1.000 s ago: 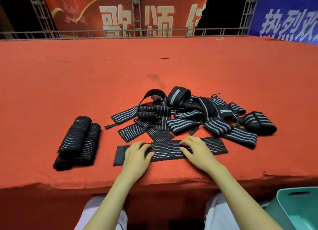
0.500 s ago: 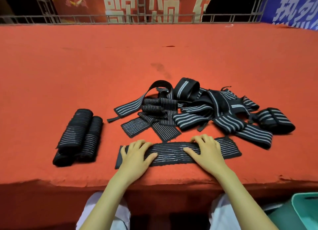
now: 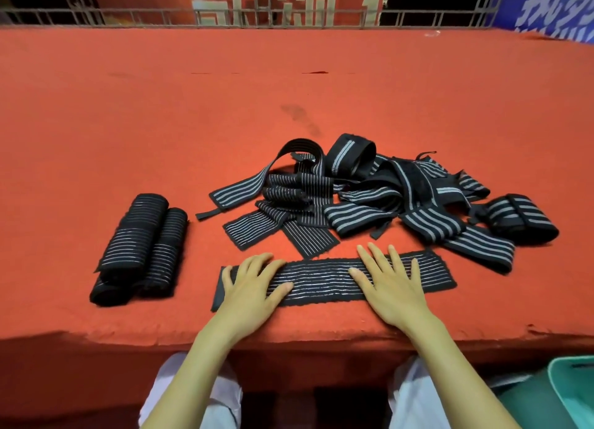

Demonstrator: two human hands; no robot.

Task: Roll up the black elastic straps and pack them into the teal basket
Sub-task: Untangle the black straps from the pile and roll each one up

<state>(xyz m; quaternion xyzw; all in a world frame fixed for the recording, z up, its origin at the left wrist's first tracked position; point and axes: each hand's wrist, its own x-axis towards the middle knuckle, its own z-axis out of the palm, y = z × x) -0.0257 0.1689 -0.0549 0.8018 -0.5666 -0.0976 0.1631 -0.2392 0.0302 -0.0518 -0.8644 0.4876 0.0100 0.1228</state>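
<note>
Two rolled straps (image 3: 141,248) lay at nine o'clock, unpacked. The left hand (image 3: 254,287) and right hand (image 3: 390,284), flat and apart, pressed one unrolled strap (image 3: 321,280); a tangled pile (image 3: 369,197) lay at twelve, the teal basket (image 3: 575,393) at four.

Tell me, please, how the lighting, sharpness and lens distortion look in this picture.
Head view: light lies evenly on the red cloth, with faint shadows beside the rolls and no glare; it is dark behind the railing. Head view: the strap, left hand and right hand are sharp; the wide lens bows the cloth's near edge; the basket is dim and cropped.
</note>
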